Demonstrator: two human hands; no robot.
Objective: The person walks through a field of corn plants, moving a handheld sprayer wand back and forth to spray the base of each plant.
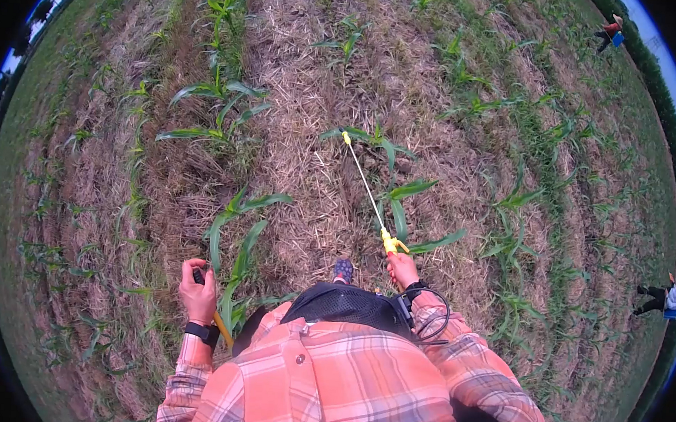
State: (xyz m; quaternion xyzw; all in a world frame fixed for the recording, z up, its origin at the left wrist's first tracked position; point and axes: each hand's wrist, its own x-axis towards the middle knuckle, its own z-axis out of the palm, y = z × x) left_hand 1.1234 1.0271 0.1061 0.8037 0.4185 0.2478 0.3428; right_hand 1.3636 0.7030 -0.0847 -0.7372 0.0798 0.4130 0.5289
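Observation:
My right hand (402, 269) grips the yellow handle of a long thin spray wand (365, 185), whose yellow nozzle tip hangs over a young corn plant (370, 139) ahead. A black hose (434, 316) loops from the wand back to my wrist. My left hand (198, 287), with a black watch at the wrist, is closed around a dark pump lever grip (199, 276) at my side. One shoe (342, 269) shows below the black chest pack.
Rows of young corn plants (220, 109) run away from me over dry straw mulch. A tall corn plant (235, 243) stands just left of my feet. Two other people (611, 31) (661, 299) work at the field's right edge.

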